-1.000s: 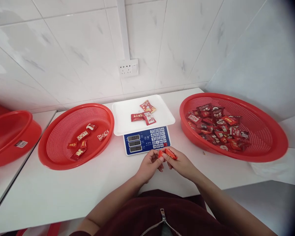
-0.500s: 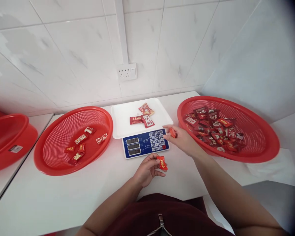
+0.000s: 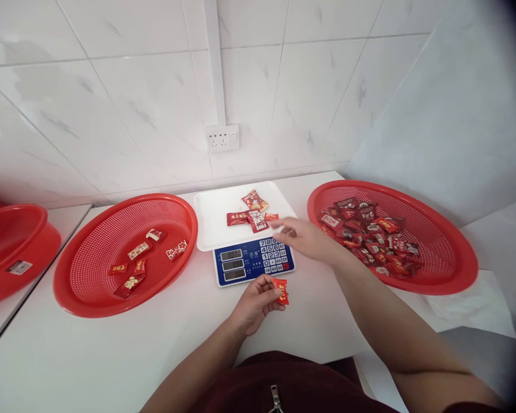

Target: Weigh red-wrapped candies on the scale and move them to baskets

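Observation:
My left hand (image 3: 258,301) pinches a small red wrapped candy (image 3: 282,291) with yellow lettering, just in front of the digital scale (image 3: 254,261). Over the front right corner of the scale's white tray (image 3: 215,209), my right hand (image 3: 298,235) has its fingers apart with nothing visible in them. Close to those fingertips lies another red wrapped candy (image 3: 272,217). Beside it on the tray are a red and white packet (image 3: 258,221), a dark red packet (image 3: 237,218) and a patterned red packet (image 3: 254,200).
To the right stands a red mesh basket (image 3: 449,241) heaped with wrapped sweets. A similar red basket (image 3: 79,258) on the left holds several packets. Another red basket (image 3: 38,241) is at the far left. A power socket (image 3: 222,138) is on the tiled wall.
My right hand has moved slightly left to the tray and let go of its red candy, which now lies there. My left hand still holds its candy. The view has tilted slightly.

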Demonstrator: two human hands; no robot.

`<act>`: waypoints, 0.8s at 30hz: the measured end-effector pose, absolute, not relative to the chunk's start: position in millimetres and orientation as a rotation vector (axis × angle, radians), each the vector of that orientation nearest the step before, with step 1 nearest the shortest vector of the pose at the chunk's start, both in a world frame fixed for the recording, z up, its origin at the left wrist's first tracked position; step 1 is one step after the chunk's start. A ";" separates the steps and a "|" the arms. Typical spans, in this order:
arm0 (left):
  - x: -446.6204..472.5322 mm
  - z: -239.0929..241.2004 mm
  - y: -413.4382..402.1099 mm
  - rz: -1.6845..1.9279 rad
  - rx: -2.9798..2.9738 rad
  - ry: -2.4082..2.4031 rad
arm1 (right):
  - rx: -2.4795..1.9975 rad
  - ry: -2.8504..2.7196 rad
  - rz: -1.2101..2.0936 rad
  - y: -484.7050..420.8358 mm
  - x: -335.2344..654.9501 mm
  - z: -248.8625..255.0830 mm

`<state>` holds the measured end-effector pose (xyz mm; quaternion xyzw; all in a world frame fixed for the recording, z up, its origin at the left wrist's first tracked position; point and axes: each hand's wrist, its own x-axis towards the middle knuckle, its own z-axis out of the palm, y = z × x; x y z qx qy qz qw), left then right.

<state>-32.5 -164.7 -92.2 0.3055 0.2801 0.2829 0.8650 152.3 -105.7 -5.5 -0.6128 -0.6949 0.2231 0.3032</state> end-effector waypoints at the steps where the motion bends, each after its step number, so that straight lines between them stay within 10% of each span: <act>1: -32.4 -91.7 -164.7 0.601 0.642 0.579 | -1.593 -1.897 0.746 -117.6 151.6 -3.7; 11: -25.0 -92.4 -169.2 0.684 0.812 0.573 | -1.454 -2.092 1.420 -168.2 136.3 -11.9; 24: -30.5 -93.2 -163.4 0.522 0.954 0.588 | -1.437 -1.447 0.903 -49.3 133.1 15.8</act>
